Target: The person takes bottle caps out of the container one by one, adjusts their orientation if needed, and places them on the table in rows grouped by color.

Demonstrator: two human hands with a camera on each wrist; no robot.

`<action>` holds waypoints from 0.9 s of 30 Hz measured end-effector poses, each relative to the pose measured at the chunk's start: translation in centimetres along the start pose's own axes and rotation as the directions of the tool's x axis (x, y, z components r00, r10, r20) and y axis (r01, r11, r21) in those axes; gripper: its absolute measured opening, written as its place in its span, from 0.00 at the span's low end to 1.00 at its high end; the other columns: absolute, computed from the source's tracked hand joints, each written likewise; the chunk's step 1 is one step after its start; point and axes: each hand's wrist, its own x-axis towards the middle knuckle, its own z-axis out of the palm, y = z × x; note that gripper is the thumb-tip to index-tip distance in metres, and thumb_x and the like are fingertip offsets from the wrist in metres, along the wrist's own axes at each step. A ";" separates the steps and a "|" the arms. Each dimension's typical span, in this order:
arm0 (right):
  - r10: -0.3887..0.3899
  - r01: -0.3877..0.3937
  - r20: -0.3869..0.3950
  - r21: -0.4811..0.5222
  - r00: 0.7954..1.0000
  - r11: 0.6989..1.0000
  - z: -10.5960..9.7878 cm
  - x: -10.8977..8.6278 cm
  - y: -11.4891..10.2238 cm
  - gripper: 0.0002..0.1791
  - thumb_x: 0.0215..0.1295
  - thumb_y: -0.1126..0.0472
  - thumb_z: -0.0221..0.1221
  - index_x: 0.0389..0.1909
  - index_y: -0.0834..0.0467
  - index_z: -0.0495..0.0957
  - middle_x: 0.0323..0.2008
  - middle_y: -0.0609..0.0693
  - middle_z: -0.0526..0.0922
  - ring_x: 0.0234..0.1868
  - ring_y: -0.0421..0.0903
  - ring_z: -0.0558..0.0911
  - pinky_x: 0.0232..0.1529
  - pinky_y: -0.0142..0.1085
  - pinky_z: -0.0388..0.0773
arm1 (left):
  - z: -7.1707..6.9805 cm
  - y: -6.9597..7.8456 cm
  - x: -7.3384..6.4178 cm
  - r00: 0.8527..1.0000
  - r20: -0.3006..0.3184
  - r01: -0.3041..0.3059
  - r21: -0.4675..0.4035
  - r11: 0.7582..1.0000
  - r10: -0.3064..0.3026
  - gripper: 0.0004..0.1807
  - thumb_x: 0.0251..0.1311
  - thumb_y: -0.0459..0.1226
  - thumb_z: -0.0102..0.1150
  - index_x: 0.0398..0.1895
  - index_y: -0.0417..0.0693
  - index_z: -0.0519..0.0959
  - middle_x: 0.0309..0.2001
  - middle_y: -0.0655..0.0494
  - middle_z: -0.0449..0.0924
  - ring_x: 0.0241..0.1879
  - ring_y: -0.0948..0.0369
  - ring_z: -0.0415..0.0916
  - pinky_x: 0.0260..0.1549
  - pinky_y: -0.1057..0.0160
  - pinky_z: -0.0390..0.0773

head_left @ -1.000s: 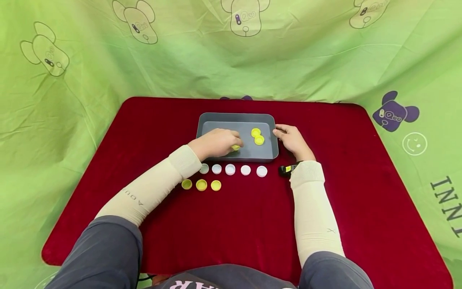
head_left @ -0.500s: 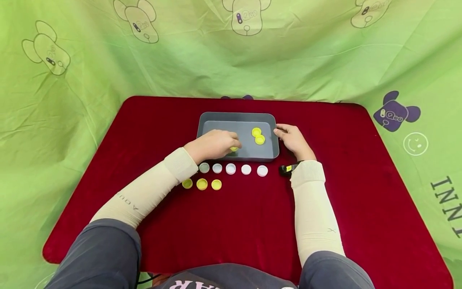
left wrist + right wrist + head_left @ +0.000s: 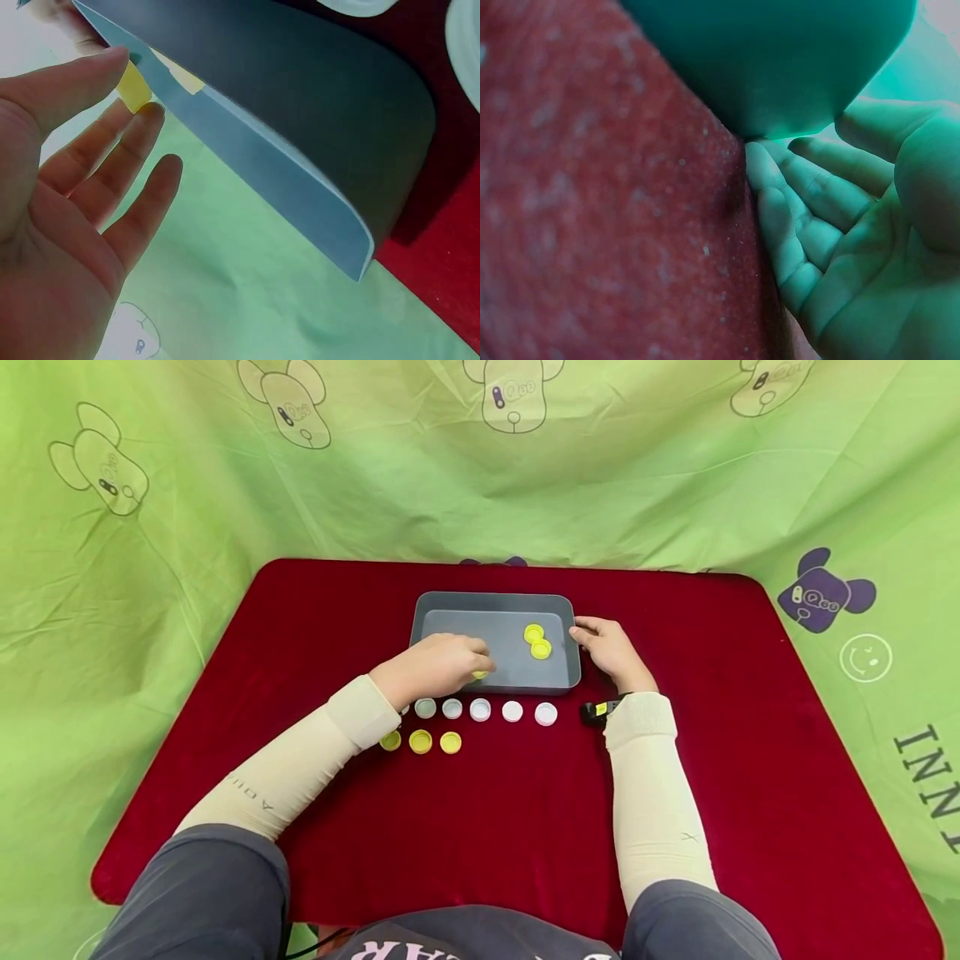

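Over the front left part of a grey rectangular tray (image 3: 517, 672), my left hand (image 3: 435, 666) pinches a yellow bottle cap (image 3: 479, 675) between thumb and fingers. The left wrist view has this cap (image 3: 136, 88) edge-on at the fingertips, beside the tray's wall. My right hand (image 3: 611, 653) holds the tray's right end, thumb at the rim and fingers against the outside. In the right wrist view those fingers (image 3: 825, 187) lie low by the tray's base. Two more yellow caps (image 3: 540, 649) lie touching each other inside the tray, towards the right.
In front of the tray runs a row of white caps (image 3: 480, 709), its left end partly covered by the left forearm. Nearer stands a row of yellow caps (image 3: 421, 742). A red cloth (image 3: 525, 827) covers the table; green printed curtains (image 3: 405, 493) surround it.
My left hand has drawn slightly left and nearer inside the tray, with the yellow cap moving along at its fingertips. My right hand stays at the tray's right end.
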 end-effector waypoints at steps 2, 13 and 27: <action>0.001 -0.001 0.001 0.000 1.000 1.000 0.0 0.0 0.0 0.25 0.74 0.56 0.52 0.67 0.63 0.68 0.56 0.59 0.75 0.48 0.53 0.72 0.50 0.44 0.69 | -0.1 0.1 -0.3 1.000 -0.004 -0.001 0.004 1.000 0.001 0.14 0.58 0.31 0.66 0.47 0.50 0.85 0.43 0.56 0.80 0.40 0.59 0.78 0.37 0.59 0.79; -0.013 0.013 -0.001 0.002 1.000 1.000 0.1 0.1 0.1 0.25 0.74 0.57 0.52 0.67 0.64 0.68 0.55 0.60 0.75 0.46 0.52 0.73 0.47 0.42 0.70 | -0.7 0.9 -1.7 1.000 -0.011 0.014 0.034 0.999 -0.014 0.15 0.56 0.31 0.68 0.48 0.49 0.85 0.46 0.55 0.80 0.43 0.56 0.78 0.44 0.58 0.77; -0.005 0.005 -0.002 0.000 1.000 1.000 -0.1 0.0 0.1 0.25 0.74 0.56 0.53 0.67 0.62 0.68 0.55 0.59 0.76 0.47 0.52 0.72 0.49 0.44 0.69 | -0.5 1.2 -4.1 0.996 -0.085 0.016 0.063 0.998 -0.011 0.13 0.57 0.31 0.67 0.46 0.49 0.85 0.47 0.54 0.79 0.43 0.57 0.78 0.43 0.61 0.77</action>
